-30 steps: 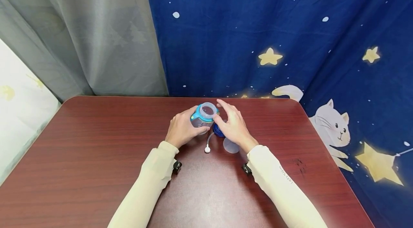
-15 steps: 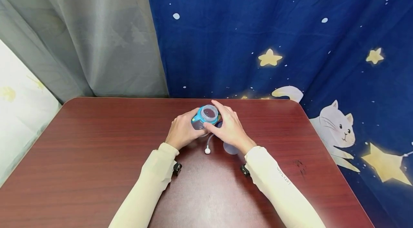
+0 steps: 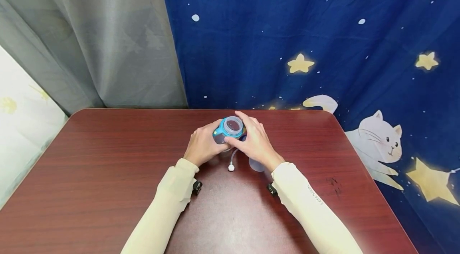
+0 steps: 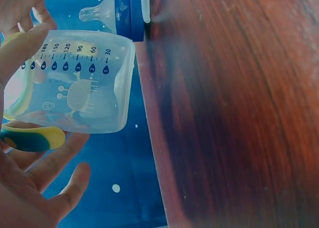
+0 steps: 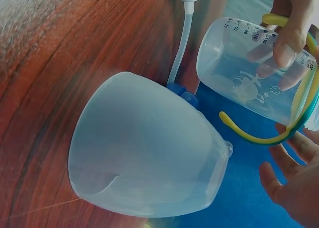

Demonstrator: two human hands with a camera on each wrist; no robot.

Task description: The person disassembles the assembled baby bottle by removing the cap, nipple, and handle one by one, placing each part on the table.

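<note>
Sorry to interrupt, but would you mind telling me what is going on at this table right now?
A person at a dark red table holds an open, clear baby bottle with both hands. The left hand grips its body; the right hand is curled around the blue collar near the mouth. Beside them on the table lie the blue nipple ring, a straw tube with a white tip and a clear cap.
</note>
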